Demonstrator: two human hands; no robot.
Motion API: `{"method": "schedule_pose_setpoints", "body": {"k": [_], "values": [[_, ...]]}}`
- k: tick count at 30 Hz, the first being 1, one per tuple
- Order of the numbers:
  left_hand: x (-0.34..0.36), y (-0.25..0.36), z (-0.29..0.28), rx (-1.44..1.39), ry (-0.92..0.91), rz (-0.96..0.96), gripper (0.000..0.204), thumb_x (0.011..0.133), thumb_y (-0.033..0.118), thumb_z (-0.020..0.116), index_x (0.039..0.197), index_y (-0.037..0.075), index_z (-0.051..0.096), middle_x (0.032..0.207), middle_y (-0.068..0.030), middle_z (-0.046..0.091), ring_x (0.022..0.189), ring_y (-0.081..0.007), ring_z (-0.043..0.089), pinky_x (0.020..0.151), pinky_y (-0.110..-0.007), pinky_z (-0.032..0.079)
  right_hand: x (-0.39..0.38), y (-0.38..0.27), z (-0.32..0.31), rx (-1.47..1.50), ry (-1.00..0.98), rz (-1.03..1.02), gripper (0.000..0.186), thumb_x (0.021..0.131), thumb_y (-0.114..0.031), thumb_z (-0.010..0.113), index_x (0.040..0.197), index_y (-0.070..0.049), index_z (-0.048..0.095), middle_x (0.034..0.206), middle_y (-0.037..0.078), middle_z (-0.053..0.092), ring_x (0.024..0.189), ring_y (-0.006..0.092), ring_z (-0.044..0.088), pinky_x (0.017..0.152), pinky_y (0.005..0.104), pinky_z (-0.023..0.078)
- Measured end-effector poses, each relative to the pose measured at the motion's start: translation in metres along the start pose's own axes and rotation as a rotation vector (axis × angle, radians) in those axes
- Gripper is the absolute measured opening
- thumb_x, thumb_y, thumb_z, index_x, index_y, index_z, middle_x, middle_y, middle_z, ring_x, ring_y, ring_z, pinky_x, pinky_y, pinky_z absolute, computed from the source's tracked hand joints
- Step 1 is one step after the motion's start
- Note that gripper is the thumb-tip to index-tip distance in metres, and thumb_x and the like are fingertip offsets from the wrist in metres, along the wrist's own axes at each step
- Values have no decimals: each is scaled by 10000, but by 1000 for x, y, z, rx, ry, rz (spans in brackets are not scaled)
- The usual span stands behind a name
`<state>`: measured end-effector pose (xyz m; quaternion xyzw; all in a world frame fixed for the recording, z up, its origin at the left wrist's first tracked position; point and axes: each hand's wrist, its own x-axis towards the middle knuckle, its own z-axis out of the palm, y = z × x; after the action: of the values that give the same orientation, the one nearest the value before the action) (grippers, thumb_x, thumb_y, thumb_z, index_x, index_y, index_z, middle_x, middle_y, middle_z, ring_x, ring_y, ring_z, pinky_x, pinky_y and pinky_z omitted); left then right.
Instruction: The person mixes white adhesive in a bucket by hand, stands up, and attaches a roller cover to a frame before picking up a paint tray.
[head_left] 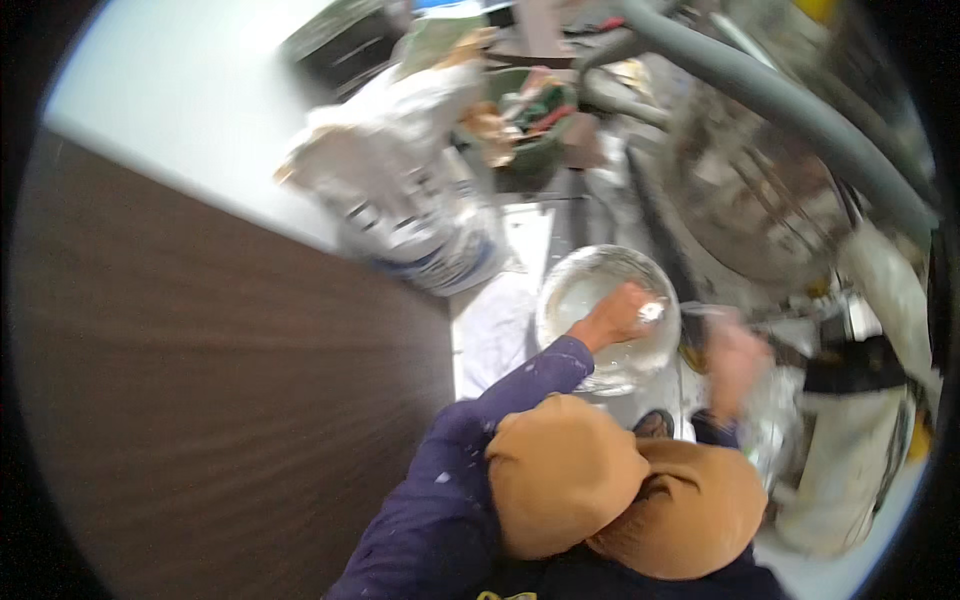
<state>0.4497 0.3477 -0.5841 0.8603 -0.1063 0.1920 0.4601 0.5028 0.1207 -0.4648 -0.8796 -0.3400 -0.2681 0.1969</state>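
Note:
My left hand (617, 316) reaches into a round whitish bucket (568, 292) that stands on the floor before my knees. Its fingers are curled around something small, pale and shiny that I cannot make out. Wet, greyish-white residue coats the inside of the bucket. Just right of the bucket is my right hand (736, 358), smeared by motion. A pale, see-through streak runs beside its fingers; whether they hold anything is not clear.
A tall white paper sack (415, 215) stands left of the bucket, beside a dark brown wood-grain panel (240, 370). Behind it is a green bucket (530, 178) of scraps. A grey bent tube (770, 85) crosses above a large dirty round vessel (745, 190). A pale container (835, 480) stands right.

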Motion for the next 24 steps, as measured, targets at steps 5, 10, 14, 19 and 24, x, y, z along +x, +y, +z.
{"method": "schedule_pose_setpoints", "body": {"k": [5, 10, 14, 19, 24], "values": [[-22, 7, 2, -36, -280, 124, 309, 703, 233, 706, 952, 63, 643, 873, -185, 642, 835, -401, 582, 792, -475, 461, 32, -26, -97, 1079, 173, 852, 482, 972, -208, 559, 533, -142, 374, 473, -50, 301, 413, 73, 210, 403, 268, 161], [14, 18, -22, 155, -182, -79, 393, 705, 245, 726, 1032, 37, 662, 898, -238, 649, 916, -413, 601, 843, -461, 483, 48, -24, -85, 1098, -192, 972, 456, 956, -322, 596, 573, -129, 440, 499, -35, 374, 410, 77, 311, 406, 268, 242], [12, 19, -27, 49, -267, -155, 395, 756, 237, 697, 1082, 18, 648, 882, -238, 657, 858, -430, 608, 788, -474, 491, 51, -16, -57, 1225, -391, 1059, 450, 952, -353, 599, 586, -141, 445, 506, -50, 362, 424, 65, 314, 414, 254, 245], [-5, 20, -32, 206, -398, -314, 440, 721, 214, 699, 1061, -38, 577, 790, -267, 648, 829, -450, 623, 782, -501, 493, 46, -20, -21, 1199, -566, 1069, 447, 968, -401, 563, 622, -138, 461, 560, -68, 381, 456, 56, 314, 414, 243, 234], [-23, 4, -31, 335, -612, -456, 509, 725, 72, 665, 1173, -44, 452, 957, -260, 641, 936, -449, 619, 811, -509, 496, 31, -11, 55, 871, -571, 709, 450, 980, -417, 522, 763, -24, 557, 589, 28, 470, 540, 135, 452, 525, 317, 383]]}}
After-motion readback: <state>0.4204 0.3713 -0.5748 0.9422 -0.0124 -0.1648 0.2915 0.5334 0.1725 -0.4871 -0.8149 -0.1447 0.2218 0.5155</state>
